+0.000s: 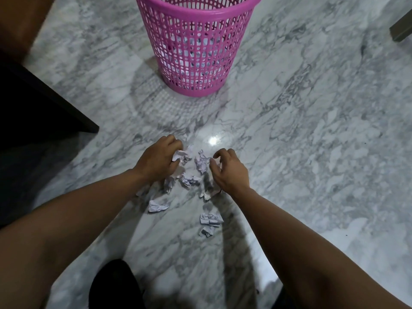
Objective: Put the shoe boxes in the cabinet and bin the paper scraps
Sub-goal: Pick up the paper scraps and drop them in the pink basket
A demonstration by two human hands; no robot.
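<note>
Marble floor, grey-veined white, fills frame. Lower centre: loose crumpled paper scraps, more at centre between hands. Left hand, centre-left: fingers curled shut around crumpled scrap. Right hand, centre-right: fingers spread, clawed over small scrap, not yet closed. Top centre: pink lattice wastebasket, well apart. Shoe boxes, cabinet: not visible. Step judged: gathering scraps. Next: close right fingers, collect remainder, carry to wastebasket.
</note>
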